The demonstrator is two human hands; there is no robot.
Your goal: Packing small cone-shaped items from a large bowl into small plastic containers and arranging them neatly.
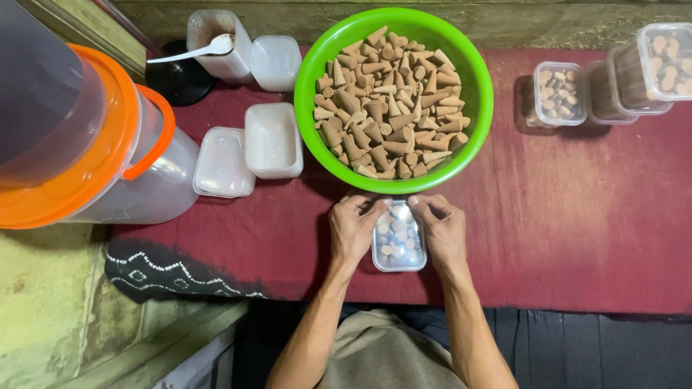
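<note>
A small clear plastic box (398,247) with a lid on it and brown cones inside rests on the dark red cloth (562,223), just below the green bowl (476,72). My left hand (353,230) grips its left side and my right hand (441,229) grips its right side, with the fingers of both pressing on the far end of the lid. The green bowl is heaped with many tan cone-shaped pieces (389,104).
Empty clear boxes and lids (272,140) lie left of the bowl. One box holds brown powder and a white spoon (193,50). Filled, lidded boxes (559,94) stand at the right. A large clear jar with an orange lid (86,144) lies at the left.
</note>
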